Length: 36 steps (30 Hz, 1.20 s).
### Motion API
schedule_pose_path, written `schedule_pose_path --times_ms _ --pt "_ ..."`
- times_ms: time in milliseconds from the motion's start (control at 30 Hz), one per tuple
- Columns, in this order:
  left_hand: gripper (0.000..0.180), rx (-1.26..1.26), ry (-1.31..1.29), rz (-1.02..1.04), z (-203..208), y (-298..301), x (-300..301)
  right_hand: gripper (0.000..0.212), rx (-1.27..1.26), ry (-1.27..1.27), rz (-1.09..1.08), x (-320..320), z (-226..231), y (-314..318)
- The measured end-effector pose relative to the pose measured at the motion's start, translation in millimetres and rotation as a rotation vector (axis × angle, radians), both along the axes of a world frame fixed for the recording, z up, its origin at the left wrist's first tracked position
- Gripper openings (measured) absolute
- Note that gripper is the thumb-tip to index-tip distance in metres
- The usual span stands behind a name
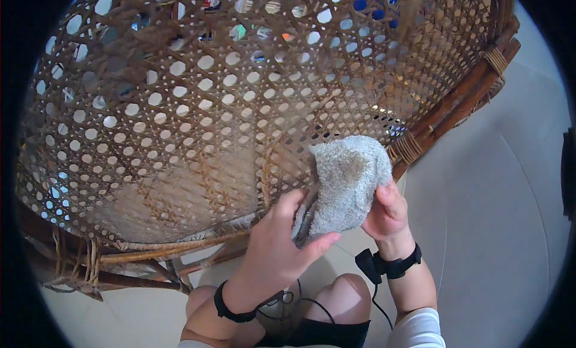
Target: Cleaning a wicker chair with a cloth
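A folded grey terry cloth [345,189] with a brown dirt smudge on its upper face is held up between both my hands. My left hand [279,243] grips its lower left edge, thumb stretched across the front near the bottom. On the other side, my right hand [387,213] clasps the cloth's right edge, with the thumb on the near side and the other fingers hidden behind. Just beyond the cloth spreads the woven cane surface [204,132] of a rattan chair, dusty and full of small holes.
A thick rattan frame pole [462,105] bound with cane runs along the right. Lower rattan rails [174,252] cross at the left front. Pale tiled floor [492,210] lies to the right. Black wrist straps with a cable [375,297] hang about my forearms, above my knees.
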<state>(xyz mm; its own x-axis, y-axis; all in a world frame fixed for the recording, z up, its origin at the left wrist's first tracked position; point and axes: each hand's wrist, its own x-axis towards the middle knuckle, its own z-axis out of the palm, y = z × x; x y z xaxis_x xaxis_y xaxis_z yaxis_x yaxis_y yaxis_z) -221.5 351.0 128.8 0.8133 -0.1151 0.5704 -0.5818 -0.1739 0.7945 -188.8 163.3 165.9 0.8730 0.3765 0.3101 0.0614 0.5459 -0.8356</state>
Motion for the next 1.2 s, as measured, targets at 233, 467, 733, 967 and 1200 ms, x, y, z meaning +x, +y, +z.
schedule_pose_path --times_ms 233,467,733,967,1200 --pt "0.021 -0.118 0.277 0.076 -3 2 6 0.036 -0.222 -0.078 -0.311 7 7 -6" --pt "0.02 -0.369 0.296 -0.037 -6 2 18 0.026 -0.588 0.145 -0.431 12 -9 -22" --pt "0.014 -0.024 0.363 -0.237 -11 12 18 0.082 -1.301 -0.72 -0.03 -5 -13 -3" --pt "0.021 0.384 -0.201 0.133 -20 12 7 0.059 -0.927 0.212 0.144 -8 -48 -25" --pt "0.074 0.671 -0.097 0.58 -5 37 14 0.053 -0.137 0.528 0.005 -2 -102 -42"
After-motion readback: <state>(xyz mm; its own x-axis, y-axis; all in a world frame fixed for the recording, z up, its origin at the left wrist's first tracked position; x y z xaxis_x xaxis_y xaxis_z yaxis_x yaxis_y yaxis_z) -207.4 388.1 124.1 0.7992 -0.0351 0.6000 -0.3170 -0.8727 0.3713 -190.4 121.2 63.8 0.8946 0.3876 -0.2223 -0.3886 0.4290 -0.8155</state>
